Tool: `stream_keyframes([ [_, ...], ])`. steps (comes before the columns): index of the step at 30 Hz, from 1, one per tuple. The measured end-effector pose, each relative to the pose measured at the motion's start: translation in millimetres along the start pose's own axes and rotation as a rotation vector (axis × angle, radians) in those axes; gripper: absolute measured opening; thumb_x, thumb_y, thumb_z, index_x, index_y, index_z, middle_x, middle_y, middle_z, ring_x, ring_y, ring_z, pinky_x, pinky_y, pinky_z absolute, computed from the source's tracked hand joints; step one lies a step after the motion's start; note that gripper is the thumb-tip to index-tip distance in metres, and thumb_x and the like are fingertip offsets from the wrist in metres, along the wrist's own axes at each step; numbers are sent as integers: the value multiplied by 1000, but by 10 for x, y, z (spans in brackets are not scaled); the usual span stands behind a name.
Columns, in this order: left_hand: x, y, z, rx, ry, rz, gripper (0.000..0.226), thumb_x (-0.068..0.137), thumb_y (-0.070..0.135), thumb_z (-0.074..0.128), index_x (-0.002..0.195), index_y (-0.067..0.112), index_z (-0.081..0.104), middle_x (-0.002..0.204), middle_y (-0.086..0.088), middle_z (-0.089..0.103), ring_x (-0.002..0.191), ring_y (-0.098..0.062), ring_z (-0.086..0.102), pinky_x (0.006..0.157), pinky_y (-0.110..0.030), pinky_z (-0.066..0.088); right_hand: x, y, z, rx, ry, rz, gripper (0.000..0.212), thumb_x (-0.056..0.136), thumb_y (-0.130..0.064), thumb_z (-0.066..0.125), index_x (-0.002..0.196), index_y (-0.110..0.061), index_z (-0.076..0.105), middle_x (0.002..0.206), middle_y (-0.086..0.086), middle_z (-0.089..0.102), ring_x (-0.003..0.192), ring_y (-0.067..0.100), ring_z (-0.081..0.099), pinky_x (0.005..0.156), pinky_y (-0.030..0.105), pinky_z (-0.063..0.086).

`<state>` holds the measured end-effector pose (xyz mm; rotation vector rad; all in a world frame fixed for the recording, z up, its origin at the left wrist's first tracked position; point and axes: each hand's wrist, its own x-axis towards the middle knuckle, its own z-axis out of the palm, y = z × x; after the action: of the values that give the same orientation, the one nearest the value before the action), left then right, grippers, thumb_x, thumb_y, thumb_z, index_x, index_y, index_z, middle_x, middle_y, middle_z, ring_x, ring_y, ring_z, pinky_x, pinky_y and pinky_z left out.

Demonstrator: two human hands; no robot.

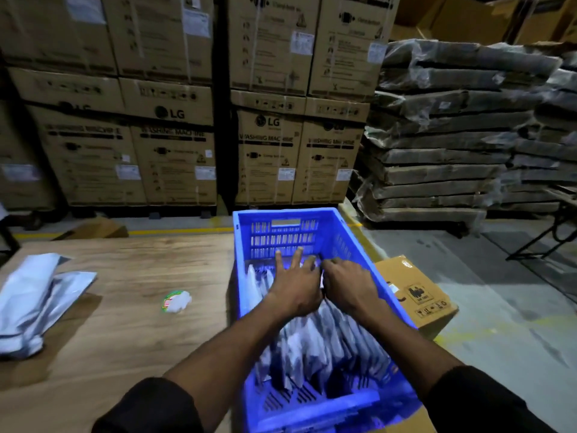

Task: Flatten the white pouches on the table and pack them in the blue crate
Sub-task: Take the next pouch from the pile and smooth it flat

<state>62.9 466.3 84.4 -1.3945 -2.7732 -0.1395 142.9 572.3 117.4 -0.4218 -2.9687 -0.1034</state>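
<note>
The blue crate (315, 232) sits at the table's (125, 323) right edge, its long axis running near to far. White pouches (321, 345) stand on edge in a row inside it. Both hands reach over the far end of that row. The left hand (295, 284) spreads its straight fingers onto the pouches. The right hand (346, 284) curls beside it; whether it pinches one, I cannot tell. More loose pouches (34, 304) lie far left, nearer the left hand.

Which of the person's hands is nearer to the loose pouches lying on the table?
The left hand. It is over the blue crate, on the side facing the loose pouches at the table's far left. The right hand is beside it, farther right.
</note>
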Motion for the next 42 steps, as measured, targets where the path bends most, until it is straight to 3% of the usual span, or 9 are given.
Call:
stream_keyframes([
  [8,-971,-1403,-363,45,375,-367,42,94,36,50,131,20,61,149,-2,50,147,-31,31,113,-58,24,570,-1538,-270,109,208,-342,24,93,-26,50,111,-16,61,111,9,67,104,35,63,74,41,50],
  [17,-2497,-3022,495,82,257,-799,60,68,31,84,121,7,67,146,-18,53,143,-40,36,112,-63,27,535,-3211,414,57,33,-648,37,94,-39,40,114,-17,62,117,8,65,124,34,53,95,47,44],
  [20,-2806,-3438,664,133,237,-879,74,66,31,85,131,5,63,156,-23,40,147,-45,28,117,-63,10,359,-3555,758,39,-75,-653,45,88,-43,33,108,-18,65,119,5,65,125,33,56,96,54,48],
  [26,-2905,-4071,808,59,154,-1006,91,80,45,77,153,8,38,164,-22,22,149,-47,19,117,-61,12,187,-4033,1156,3,-255,-625,54,91,-44,28,125,-17,61,140,7,56,139,32,43,104,63,37],
  [29,-2876,-4246,860,13,136,-1040,99,83,51,73,159,10,24,164,-24,16,149,-48,17,118,-60,11,202,-4161,1188,54,-268,-626,69,90,-48,12,139,-16,49,154,7,41,149,31,25,114,63,19],
  [32,-2853,-4379,930,-55,115,-1083,102,87,53,69,160,14,9,163,-25,11,147,-47,19,118,-61,14,259,-4211,1219,51,-227,-628,69,91,-50,15,139,-16,49,153,7,43,148,31,27,113,63,23],
  [36,-2880,-4423,982,-64,166,-1033,103,73,37,79,158,13,24,150,-20,34,124,-38,43,111,-59,24,324,-4186,1214,63,-287,-568,56,101,-46,27,149,-18,37,160,2,30,152,26,15,118,57,13],
  [39,-2954,-4387,987,16,286,-876,95,71,35,77,153,10,37,140,-20,46,110,-39,49,104,-60,29,297,-4177,1179,71,-223,-531,48,100,-42,41,141,-19,47,153,3,42,147,27,29,113,60,28],
  [42,-3016,-4142,981,140,453,-659,61,100,43,39,151,9,43,141,-19,52,115,-40,54,111,-63,26,222,-4152,1084,85,-89,-437,50,93,-45,40,131,-16,57,142,6,55,137,29,45,102,60,43],
])
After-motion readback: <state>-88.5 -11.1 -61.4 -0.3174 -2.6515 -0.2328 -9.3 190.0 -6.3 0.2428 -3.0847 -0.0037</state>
